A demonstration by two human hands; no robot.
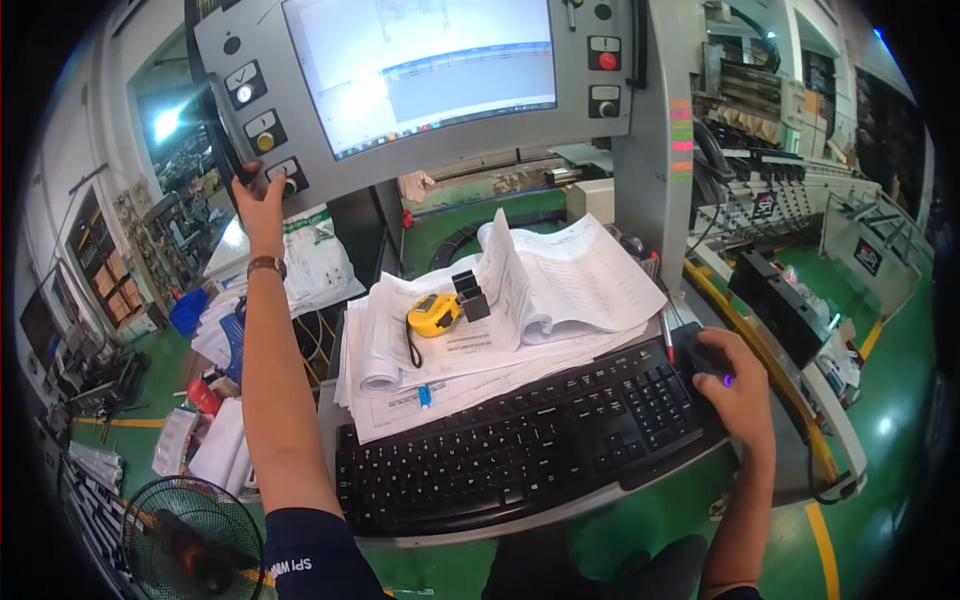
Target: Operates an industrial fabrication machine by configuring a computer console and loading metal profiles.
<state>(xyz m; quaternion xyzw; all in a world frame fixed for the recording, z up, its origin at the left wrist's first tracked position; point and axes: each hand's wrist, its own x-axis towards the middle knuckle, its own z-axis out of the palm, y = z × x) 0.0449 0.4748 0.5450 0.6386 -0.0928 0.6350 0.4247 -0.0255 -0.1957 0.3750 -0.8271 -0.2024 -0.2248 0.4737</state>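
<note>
My left hand point(262, 205) reaches up to the lower left corner of a grey control panel point(400, 150). Its thumb is at a green button point(290, 186), with the fingers apart beside the black handle point(222, 135) on the panel's edge. Whether the thumb presses the button I cannot tell. Right of a black keyboard point(520, 440), my right hand point(738, 385) rests over a dark computer mouse point(712, 358) with a purple light at its side. A lit screen point(450, 70) fills the panel's middle.
Stacked papers point(590, 280) behind the keyboard carry a yellow tape measure point(434, 314), a small black block point(472, 298) and a blue piece point(425, 396). A red-tipped pen point(668, 338) lies by the mouse. A fan point(190, 540) stands lower left; a yellow rail point(745, 315) runs right.
</note>
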